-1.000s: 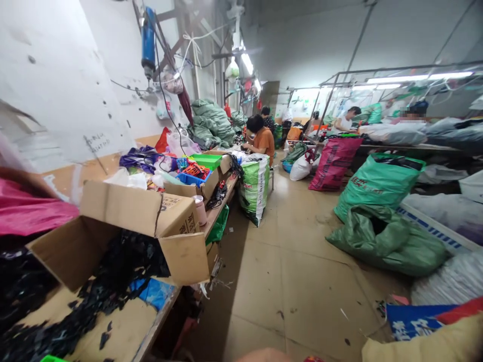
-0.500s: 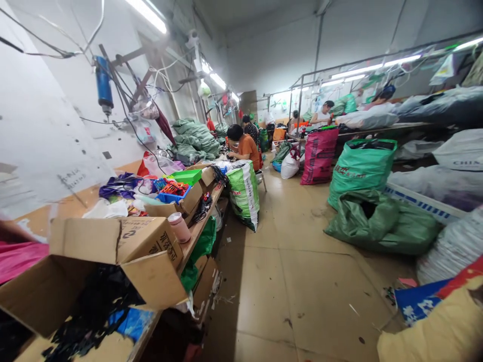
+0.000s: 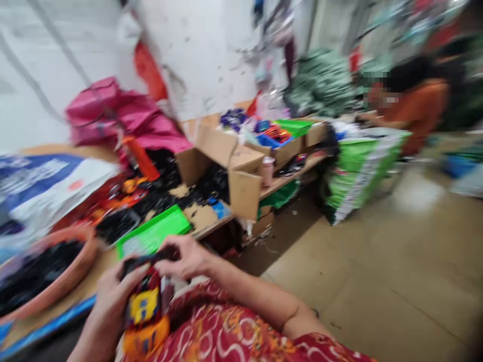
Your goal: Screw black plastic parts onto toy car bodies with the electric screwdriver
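The picture is smeared by head motion. My left hand is wrapped round a red, yellow and orange toy held over my lap. My right hand pinches a black part at the top of that toy. Both hands sit just in front of the workbench edge, below a flat green tray.
A round basin of black parts is at the left. An open cardboard box with black pieces, pink bags and a pink cup lie on the bench. A person in orange sits at the right behind a green sack.
The view swung left and down from the room aisle to the bench in front of me. My two hands and the toy have come into view.
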A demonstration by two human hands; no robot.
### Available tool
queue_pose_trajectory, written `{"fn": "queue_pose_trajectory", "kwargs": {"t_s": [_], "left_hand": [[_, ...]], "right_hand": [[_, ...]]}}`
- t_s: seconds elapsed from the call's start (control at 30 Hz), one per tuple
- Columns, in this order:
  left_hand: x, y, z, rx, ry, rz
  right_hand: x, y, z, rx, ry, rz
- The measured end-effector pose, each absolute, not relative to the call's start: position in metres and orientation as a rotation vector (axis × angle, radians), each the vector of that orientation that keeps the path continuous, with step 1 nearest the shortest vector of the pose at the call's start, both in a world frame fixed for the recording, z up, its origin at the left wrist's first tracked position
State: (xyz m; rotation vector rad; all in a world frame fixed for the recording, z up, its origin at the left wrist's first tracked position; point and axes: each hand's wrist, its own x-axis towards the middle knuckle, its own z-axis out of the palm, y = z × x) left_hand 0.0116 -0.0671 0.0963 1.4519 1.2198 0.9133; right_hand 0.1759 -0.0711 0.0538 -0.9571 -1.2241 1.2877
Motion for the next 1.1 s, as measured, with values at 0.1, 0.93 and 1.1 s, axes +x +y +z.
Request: {"fn": "queue_pose_trajectory", "kwargs": {"t_s": [0.1, 0.93, 1.1], "left_hand": [[0.001, -0.059, 0.083, 1.220, 1.158, 0.959], [-0.012, 0.046, 0.013, 0.972, 1.141, 0.862], [-0.013, 0.048, -0.003, 0.795, 1.156, 0.867]], "right_hand": [[0.181, -0.065, 0.058, -0.948, -1.316, 1.284], [0.148, 0.041, -0.002, -1.285, -1.278, 1.446], [0.143, 0.045, -0.011, -1.328, -1.313, 1.461]]}}
